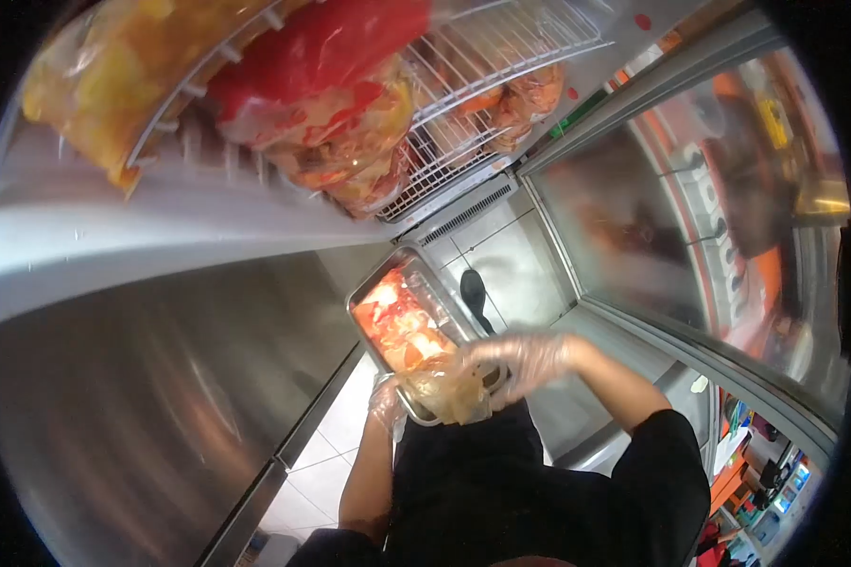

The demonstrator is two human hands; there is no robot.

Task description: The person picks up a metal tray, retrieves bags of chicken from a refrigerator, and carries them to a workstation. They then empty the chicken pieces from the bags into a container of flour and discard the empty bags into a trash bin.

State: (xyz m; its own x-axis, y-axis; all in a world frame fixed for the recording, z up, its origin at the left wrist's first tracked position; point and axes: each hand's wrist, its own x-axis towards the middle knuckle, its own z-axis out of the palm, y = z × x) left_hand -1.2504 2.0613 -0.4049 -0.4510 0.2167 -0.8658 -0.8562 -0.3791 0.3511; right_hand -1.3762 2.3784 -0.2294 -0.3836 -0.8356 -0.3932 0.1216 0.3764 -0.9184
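Observation:
A metal tray point(357, 300) with red and pale pieces of raw meat point(399, 319) is tilted in front of my body. My left hand point(386, 404), in a clear plastic glove, grips the tray's near left edge. At the tray's near end lies a crumpled yellowish plastic bag point(449, 389). My right hand point(525, 361), also gloved and slightly blurred, is at the bag's right side with its fingers curved toward it. Whether those fingers are closed on the bag is unclear.
An open fridge with wire shelves point(501, 71) holding bagged food point(331, 113) stands ahead. Its glass door point(671, 208) is open at the right. A steel panel point(161, 387) is at the left. A black shoe point(473, 291) shows on the tiled floor point(520, 265).

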